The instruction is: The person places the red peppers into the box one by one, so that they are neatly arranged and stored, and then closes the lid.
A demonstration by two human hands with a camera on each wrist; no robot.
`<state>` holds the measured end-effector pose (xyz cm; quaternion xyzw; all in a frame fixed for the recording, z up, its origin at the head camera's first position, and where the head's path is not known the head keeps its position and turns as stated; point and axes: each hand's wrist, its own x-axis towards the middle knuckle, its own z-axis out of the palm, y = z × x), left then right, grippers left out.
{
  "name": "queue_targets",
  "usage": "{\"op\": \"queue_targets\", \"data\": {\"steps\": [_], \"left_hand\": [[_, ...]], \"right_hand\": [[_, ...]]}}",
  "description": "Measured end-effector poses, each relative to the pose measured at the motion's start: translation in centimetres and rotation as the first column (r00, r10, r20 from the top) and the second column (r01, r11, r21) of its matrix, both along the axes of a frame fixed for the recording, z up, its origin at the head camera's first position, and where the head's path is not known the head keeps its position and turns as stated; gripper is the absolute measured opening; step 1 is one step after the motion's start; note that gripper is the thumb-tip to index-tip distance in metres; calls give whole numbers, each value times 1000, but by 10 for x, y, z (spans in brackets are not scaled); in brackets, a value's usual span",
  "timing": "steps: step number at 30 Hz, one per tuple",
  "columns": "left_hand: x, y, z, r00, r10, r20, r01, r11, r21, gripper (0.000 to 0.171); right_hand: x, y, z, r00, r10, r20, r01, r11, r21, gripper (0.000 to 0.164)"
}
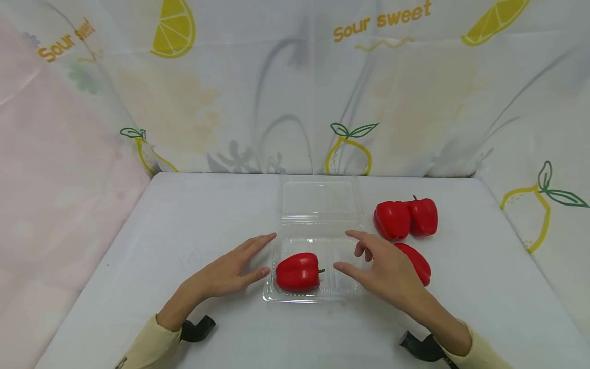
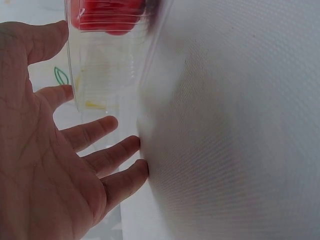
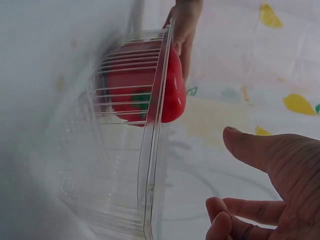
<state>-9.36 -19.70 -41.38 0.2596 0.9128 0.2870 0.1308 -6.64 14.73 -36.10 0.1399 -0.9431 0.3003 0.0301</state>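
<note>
A clear plastic clamshell container (image 1: 343,294) lies with its lid (image 1: 320,197) folded back away from me. One red bell pepper (image 1: 297,272) rests on its side in the left part of the container, green stem towards the right. My left hand (image 1: 226,271) is at the container's left edge, fingers spread and holding nothing; in the left wrist view the thumb is by the rim. Over the container's right side is my right hand (image 1: 389,266), thumb and index finger extended and apart, other fingers loosely bent. Nothing is in its grasp.
Two red bell peppers (image 1: 392,220) (image 1: 423,217) sit side by side at the right, beyond my right hand. Another red pepper (image 1: 417,262) lies partly hidden behind that hand. A white cloth covers the table (image 1: 193,220), and a lemon-print curtain (image 1: 286,87) hangs behind it.
</note>
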Motion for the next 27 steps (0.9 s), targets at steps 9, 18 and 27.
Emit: {"op": "queue_targets", "data": {"steps": [9,18,27], "left_hand": [[0,0,0,1000,6,2,-6,1000,-6,74],[0,2,-1,1000,11,3,-11,1000,-16,73],[0,1,0,1000,5,4,-5,1000,-10,74]], "right_hand": [[-4,20,-1,997,-14,-76,14,1000,-2,64],[-2,46,-5,992,-52,-113,54,998,13,62],[4,68,-13,989,-85,-117,89,996,25,58]]}}
